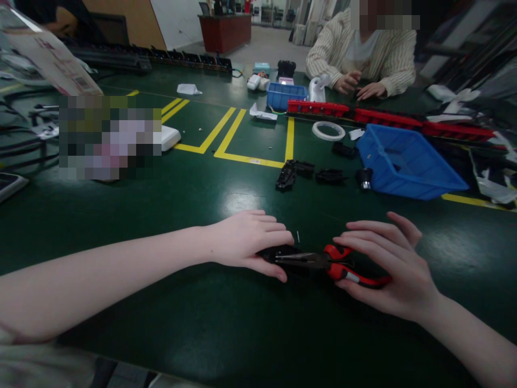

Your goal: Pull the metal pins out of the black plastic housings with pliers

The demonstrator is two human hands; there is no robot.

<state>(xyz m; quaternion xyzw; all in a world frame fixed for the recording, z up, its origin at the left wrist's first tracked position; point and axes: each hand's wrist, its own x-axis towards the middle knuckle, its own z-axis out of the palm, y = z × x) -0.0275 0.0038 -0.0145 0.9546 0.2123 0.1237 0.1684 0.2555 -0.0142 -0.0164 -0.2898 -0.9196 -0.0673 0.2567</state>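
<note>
My left hand (252,240) is closed around a small black part (293,264), keeping it low over the dark green table (161,302). Fingers and thumb cover much of that part, so its kind is unclear. In my right hand (393,264) are red-handled needle-nose pliers (337,263), gripped between the thumb and fingers. Their jaws point left and overlap the black part; whether they bite on it I cannot make out. A thin metal pin (298,236) lies just beyond the left fingertips.
Several black plastic pieces (287,175) lie past my hands, beside a large blue bin (412,161). Behind them are a tape roll (328,130), a red strip (388,118) and a smaller blue basket (286,96). Across the table sits a person in a striped shirt (335,46).
</note>
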